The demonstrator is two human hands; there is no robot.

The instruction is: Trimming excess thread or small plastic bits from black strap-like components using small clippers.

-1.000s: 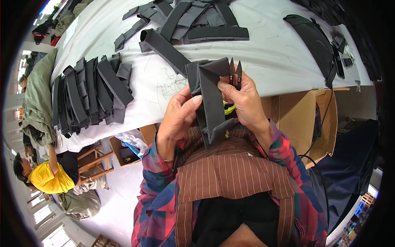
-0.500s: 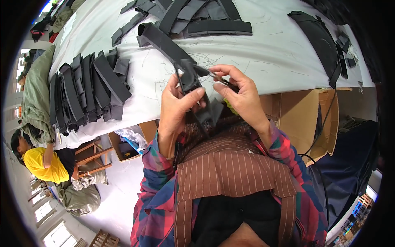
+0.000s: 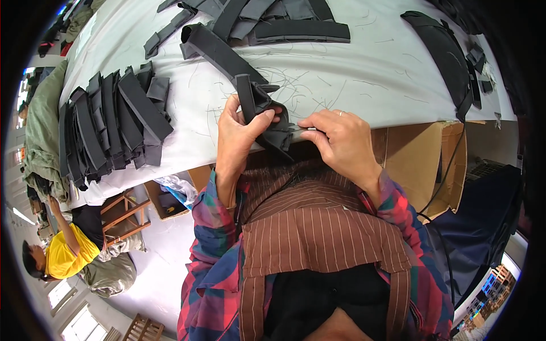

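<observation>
My left hand (image 3: 242, 131) is closed around a folded black fabric strip (image 3: 245, 94), its thumb pressing on the cloth near the table's front edge. Parts of the strip hang below and beside the fingers. Just to the right, my right hand (image 3: 344, 139) is closed with its palm turned down. A thin metallic tip of what look like thread snips (image 3: 295, 127) sticks out from its fingertips and meets the side of the strip; the hand hides the remainder. Another long black strip (image 3: 222, 51) lies on the table right behind my left hand.
On the white-covered table (image 3: 352, 85), a row of black strips (image 3: 105, 125) lies at left and a heap of them (image 3: 296, 31) at the back. Loose threads are scattered between. A curved black piece (image 3: 435, 51) lies at right. Below stand cardboard boxes (image 3: 415, 165); a person in yellow (image 3: 68, 250) is at far left.
My right hand has rolled palm-down and dropped a little, bringing the snips' tip against the strip. The strip in my left hand has been turned. The person in yellow has leaned back, arm outstretched.
</observation>
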